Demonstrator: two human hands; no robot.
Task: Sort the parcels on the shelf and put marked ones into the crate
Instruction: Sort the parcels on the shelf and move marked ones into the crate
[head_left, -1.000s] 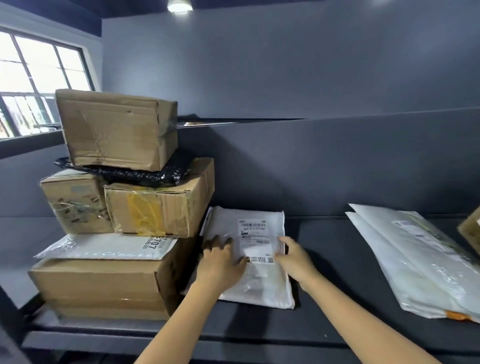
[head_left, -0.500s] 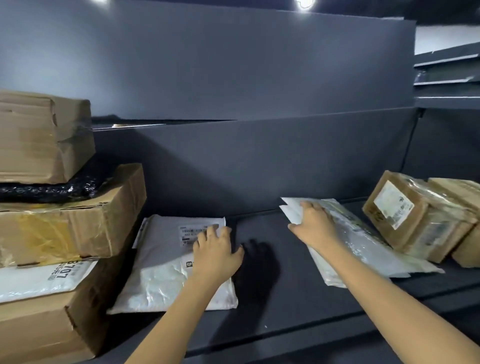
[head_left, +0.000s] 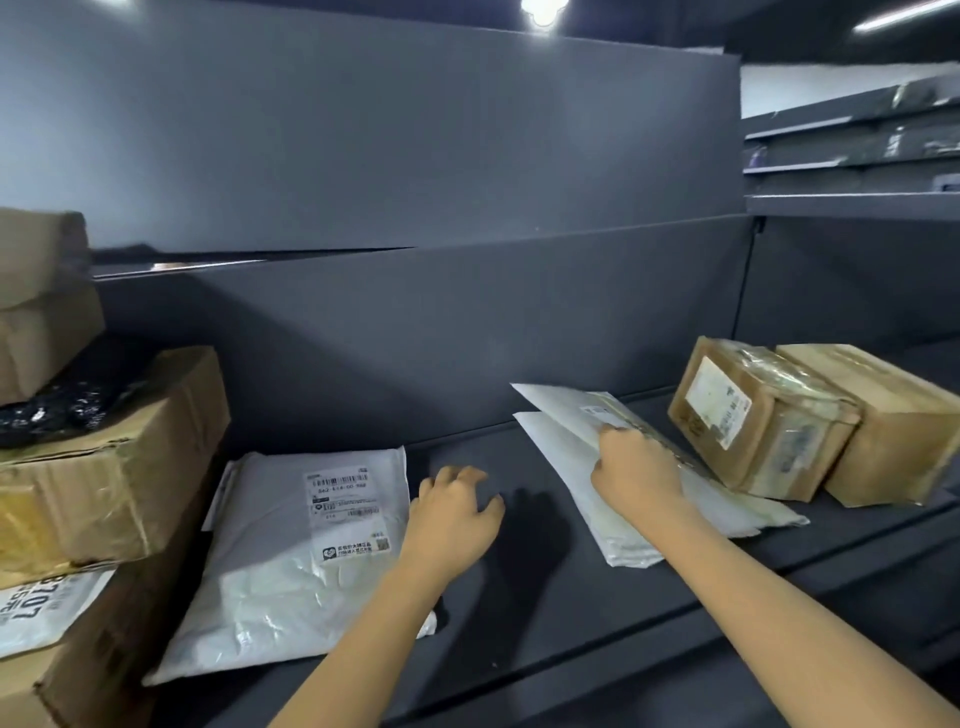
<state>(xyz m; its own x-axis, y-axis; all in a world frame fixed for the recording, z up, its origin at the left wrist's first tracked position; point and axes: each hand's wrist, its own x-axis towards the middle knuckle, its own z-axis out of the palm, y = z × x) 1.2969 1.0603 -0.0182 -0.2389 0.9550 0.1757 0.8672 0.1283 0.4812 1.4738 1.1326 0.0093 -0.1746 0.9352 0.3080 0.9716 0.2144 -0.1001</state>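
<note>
A white poly mailer (head_left: 280, 561) with a barcode label lies flat on the dark grey shelf (head_left: 545, 613), left of centre. My left hand (head_left: 454, 514) hovers just off its right edge with loosely bent fingers and holds nothing. To the right lie two stacked white mailers (head_left: 566, 457). My right hand (head_left: 634, 467) rests on top of them, fingers curled near the upper one's label; whether it grips is unclear. No crate is in view.
A stack of taped cardboard boxes (head_left: 104, 467) with a black bag (head_left: 57, 405) and a white numbered mailer (head_left: 47, 608) fills the left. Two tape-wrapped boxes (head_left: 758, 421) (head_left: 893, 431) stand at the right, close behind the mailers. More shelving (head_left: 852, 202) runs at far right.
My left hand slid off the labelled mailer to the right and now hangs above bare shelf. My right hand went from that mailer to the stacked mailers and moved further along them.
</note>
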